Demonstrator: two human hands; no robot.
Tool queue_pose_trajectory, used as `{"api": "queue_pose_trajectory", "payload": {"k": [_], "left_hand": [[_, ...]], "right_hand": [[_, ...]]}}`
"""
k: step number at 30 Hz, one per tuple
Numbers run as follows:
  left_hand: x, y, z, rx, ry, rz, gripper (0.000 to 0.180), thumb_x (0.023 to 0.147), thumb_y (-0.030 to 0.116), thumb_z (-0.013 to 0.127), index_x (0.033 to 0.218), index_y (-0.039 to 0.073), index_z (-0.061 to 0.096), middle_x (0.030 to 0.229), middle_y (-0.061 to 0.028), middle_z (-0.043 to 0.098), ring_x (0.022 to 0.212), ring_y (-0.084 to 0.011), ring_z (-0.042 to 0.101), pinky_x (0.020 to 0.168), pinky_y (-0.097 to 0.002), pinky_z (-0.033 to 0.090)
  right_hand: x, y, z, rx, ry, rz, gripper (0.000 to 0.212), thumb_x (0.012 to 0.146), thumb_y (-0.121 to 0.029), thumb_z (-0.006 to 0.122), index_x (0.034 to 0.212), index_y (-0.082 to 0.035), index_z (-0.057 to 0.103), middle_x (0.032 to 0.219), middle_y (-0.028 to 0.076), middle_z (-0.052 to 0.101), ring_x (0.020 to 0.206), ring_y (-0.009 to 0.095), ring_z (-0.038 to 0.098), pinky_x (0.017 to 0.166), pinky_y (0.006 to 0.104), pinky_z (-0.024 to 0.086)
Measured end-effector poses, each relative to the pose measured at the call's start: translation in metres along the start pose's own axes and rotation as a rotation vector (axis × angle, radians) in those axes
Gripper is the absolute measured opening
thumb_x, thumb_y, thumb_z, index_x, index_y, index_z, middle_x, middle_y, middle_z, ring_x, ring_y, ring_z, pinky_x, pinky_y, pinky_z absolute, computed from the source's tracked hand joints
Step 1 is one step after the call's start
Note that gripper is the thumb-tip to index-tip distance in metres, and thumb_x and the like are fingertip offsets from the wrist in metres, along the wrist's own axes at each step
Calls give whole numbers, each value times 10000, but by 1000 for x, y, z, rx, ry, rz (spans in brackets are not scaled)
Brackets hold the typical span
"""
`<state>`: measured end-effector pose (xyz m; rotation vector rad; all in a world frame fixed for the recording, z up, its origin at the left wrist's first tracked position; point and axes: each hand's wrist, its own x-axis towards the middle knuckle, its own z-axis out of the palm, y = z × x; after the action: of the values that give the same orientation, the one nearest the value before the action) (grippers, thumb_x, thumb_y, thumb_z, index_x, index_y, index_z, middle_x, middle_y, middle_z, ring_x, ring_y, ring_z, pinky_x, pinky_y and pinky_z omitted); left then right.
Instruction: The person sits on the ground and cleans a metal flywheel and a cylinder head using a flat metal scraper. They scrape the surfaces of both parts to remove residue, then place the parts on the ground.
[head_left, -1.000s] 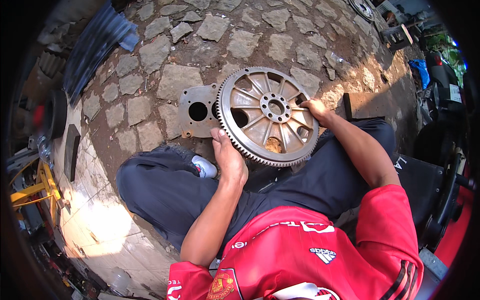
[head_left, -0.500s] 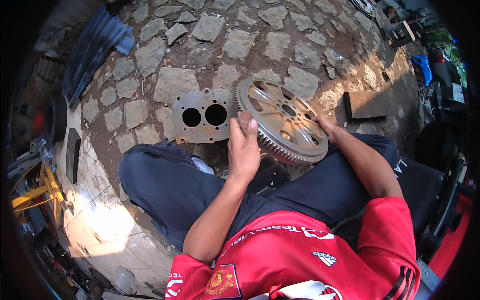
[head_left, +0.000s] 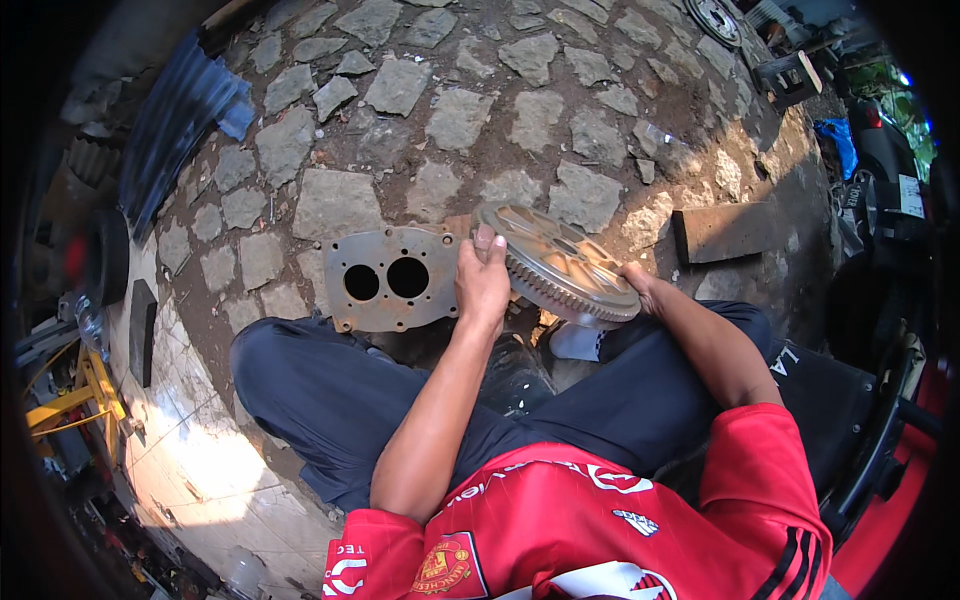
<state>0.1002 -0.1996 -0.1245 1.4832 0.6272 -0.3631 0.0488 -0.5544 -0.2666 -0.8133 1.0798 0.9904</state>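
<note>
A large metal flywheel (head_left: 545, 272) with a toothed rim and rusty spokes is held up in front of me, its face tilted away. My left hand (head_left: 484, 278) grips its left edge, thumb on top and fingers mostly hidden beneath. At the opposite edge my right hand (head_left: 642, 288) is closed round the rim, its fingers partly hidden. Just left of my left hand lies a flat grey metal plate (head_left: 385, 247) with two big round holes and several small ones.
I sit with bent legs on rough stone paving (head_left: 340, 203). A rusty block (head_left: 725, 232) lies to the right. Blue corrugated sheeting (head_left: 180, 120) is at the far left, above a dark bar (head_left: 143, 335) and a yellow metal frame (head_left: 75, 405). Part of a motorcycle (head_left: 885, 170) stands at right.
The flywheel has tipped so that it shows flatter and more edge-on, with its top edge lower. Both hands stay on it. My view has shifted slightly.
</note>
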Motion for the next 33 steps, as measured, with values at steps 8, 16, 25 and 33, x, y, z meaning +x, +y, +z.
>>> {"api": "queue_pose_trajectory", "payload": {"k": [8,16,25,33], "left_hand": [[29,6,29,112,28,-147,359,1031,173,682,1258,-81,568,1291,-211,707,1190,-268,672,1017,-388,491],[9,19,57,420,-47,148,359,1012,234,709,1142,-73,578,1236,-284,709,1172,-395,690,995,-444,505],[64,11,86,208,-181,-34,407,1065,235,676,1312,-54,530,1256,-149,635,1125,-207,631,863,-345,573],[27,35,30,60,-288,22,364,1106,215,586,1368,-20,498,1268,-155,667,1096,-269,728,937,-387,607]], "right_hand": [[-10,-14,14,15,208,75,408,1009,-244,455,1284,16,609,1117,206,761,945,319,779,891,526,641],[-17,-28,-11,0,224,88,403,937,-304,529,1191,-10,634,999,177,754,830,334,772,801,493,663],[-103,-65,95,-714,453,-1095,642,953,-608,649,1338,-97,707,1307,169,723,1234,320,672,1070,396,495],[-121,-66,142,-1373,864,-1268,621,909,-550,758,1404,-205,609,1213,165,735,1116,369,711,926,489,575]]}}
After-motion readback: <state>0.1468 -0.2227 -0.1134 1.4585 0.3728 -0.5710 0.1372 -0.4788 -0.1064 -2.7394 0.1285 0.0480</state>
